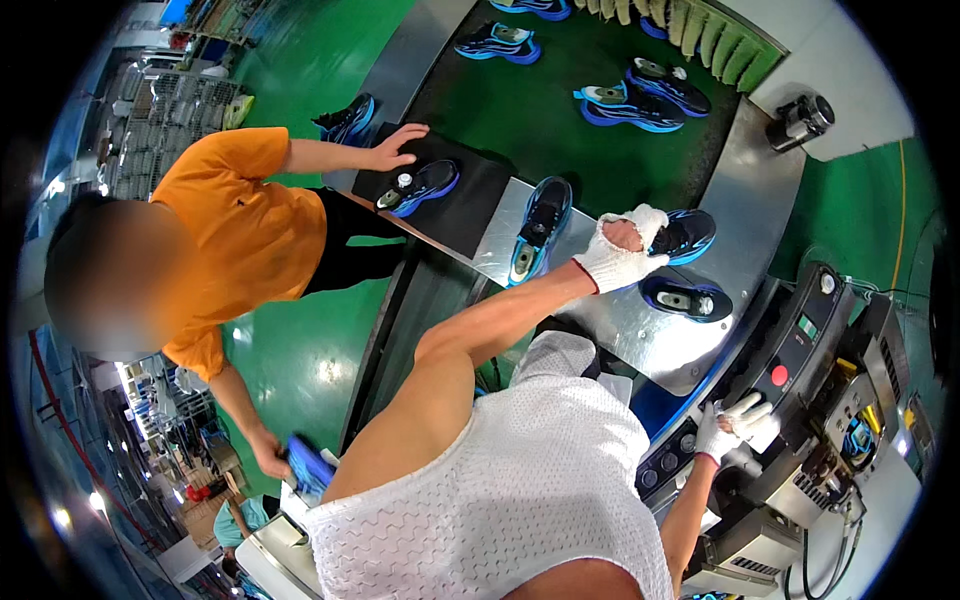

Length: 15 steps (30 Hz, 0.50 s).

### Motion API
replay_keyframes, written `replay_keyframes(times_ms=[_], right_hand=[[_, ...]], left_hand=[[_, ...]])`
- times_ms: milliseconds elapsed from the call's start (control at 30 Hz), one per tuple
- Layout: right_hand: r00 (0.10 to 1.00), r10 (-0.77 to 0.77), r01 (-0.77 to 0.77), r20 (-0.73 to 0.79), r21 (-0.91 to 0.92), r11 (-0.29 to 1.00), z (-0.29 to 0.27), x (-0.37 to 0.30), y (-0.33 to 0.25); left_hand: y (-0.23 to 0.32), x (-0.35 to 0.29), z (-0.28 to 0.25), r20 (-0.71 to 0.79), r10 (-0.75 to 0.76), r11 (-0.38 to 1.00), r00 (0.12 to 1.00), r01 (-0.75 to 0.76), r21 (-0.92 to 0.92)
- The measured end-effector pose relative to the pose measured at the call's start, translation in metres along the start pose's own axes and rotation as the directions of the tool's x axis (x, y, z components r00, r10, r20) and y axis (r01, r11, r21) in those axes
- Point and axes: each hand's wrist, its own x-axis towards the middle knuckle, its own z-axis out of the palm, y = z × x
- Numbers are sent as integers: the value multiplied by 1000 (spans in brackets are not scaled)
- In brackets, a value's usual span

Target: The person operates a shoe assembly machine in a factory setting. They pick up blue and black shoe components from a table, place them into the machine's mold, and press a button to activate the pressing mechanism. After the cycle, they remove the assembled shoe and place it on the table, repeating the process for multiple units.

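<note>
My left hand (622, 250), in a white knit glove with the fingertips bare, is closed on the heel end of a black and blue sneaker (686, 236) above the metal ledge. Just nearer on that ledge lies another sneaker (686, 299), a pale piece showing in its opening. To the left of my hand a third sneaker (541, 230) rests with its toe pointing away. My right hand (733, 428), also gloved, is at the machine's control panel (780, 350) with its fingers stretched out; whether it touches the machine is unclear.
A green conveyor belt (500, 110) carries several sneakers toward a strip curtain (715, 40). On the left, a person in an orange shirt (245, 215) has one hand beside a sneaker on a black mat (470, 215). A dark flask (800, 122) stands at the right.
</note>
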Motion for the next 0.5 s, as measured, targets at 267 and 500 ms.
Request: replay_keyframes(times_ms=[267, 500], right_hand=[[933, -101, -110, 347, 539, 835, -26, -6, 5], [972, 59, 159, -225, 826, 541, -25, -62, -52]], left_hand=[[-62, -16, -11, 36, -106, 994, 994, 105, 27], [-87, -41, 38, 30, 128, 984, 991, -130, 119]])
